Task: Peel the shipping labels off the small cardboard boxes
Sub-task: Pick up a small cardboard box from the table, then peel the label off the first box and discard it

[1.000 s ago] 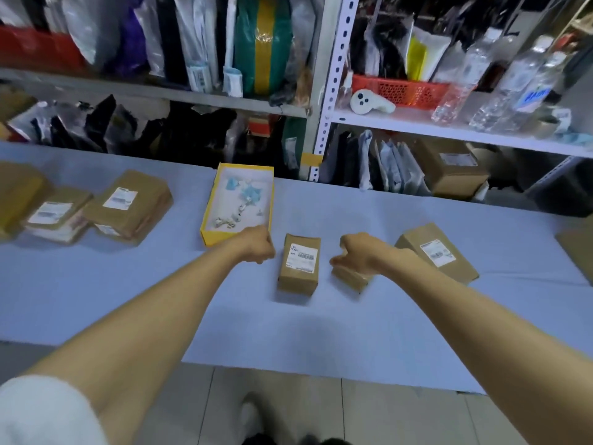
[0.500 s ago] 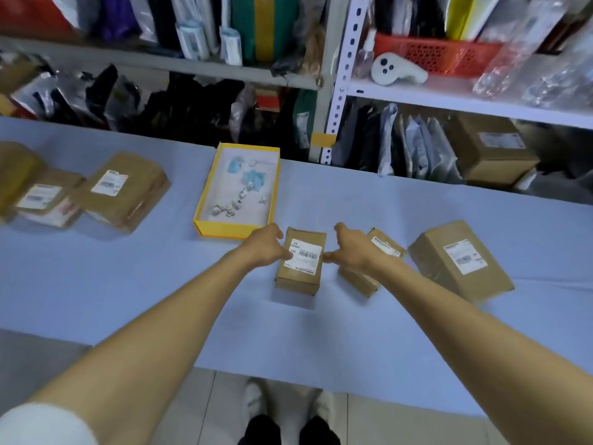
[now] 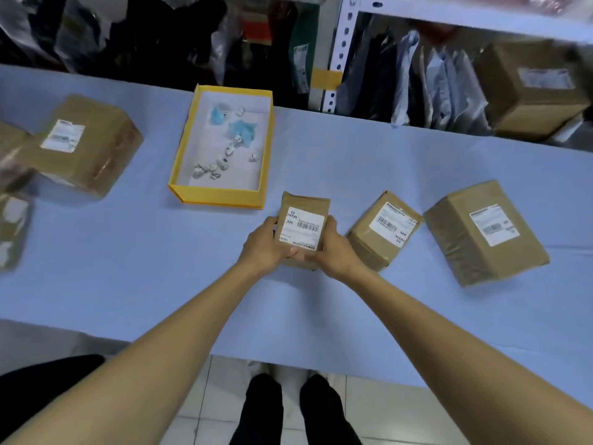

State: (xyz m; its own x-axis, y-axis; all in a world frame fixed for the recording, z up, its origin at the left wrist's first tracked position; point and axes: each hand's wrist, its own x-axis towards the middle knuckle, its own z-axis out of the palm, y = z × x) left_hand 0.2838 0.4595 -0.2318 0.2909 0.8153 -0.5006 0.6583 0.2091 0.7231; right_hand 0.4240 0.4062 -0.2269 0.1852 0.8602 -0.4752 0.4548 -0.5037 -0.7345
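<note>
Single head-worn wide-angle view, looking forward and steeply down over the near edge of the blue surface [image 3: 128, 268] from above. Close enough for both forearms to fill the lower frame, with floor tiles [image 3: 369, 409] and feet directly below. Shelving [image 3: 340, 59] runs along the top edge, bowed by the lens.

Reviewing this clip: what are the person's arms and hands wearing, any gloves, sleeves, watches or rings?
Both forearms are bare to the frame's edge: no sleeves visible. The left hand and right hand are ungloved, with no watch, bracelet or ring that I can see. No markings show on either arm.
</note>
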